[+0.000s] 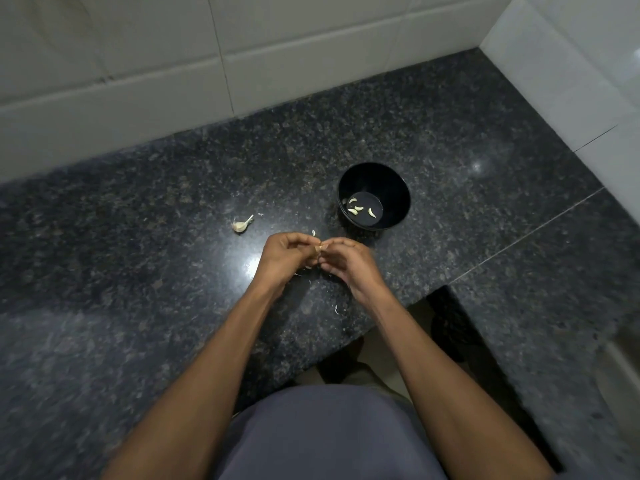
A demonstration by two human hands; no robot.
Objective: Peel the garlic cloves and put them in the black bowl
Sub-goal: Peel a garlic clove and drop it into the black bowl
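My left hand (pixel 285 254) and my right hand (pixel 346 263) meet just above the dark granite counter (pixel 138 237), both pinching one small garlic clove (pixel 319 248) between their fingertips. The clove is mostly hidden by the fingers. The black bowl (pixel 398 188) stands just beyond my right hand and holds several peeled cloves (pixel 360 207) on its bottom. A remnant of the garlic bulb with its stem (pixel 241 225) lies on the counter to the left of my hands.
Bits of white garlic skin (pixel 336 309) lie on the counter under and near my hands. Tiled walls (pixel 173 64) close the counter at the back and right. The counter's front edge has a cut-out gap (pixel 460 327) at the right of my body.
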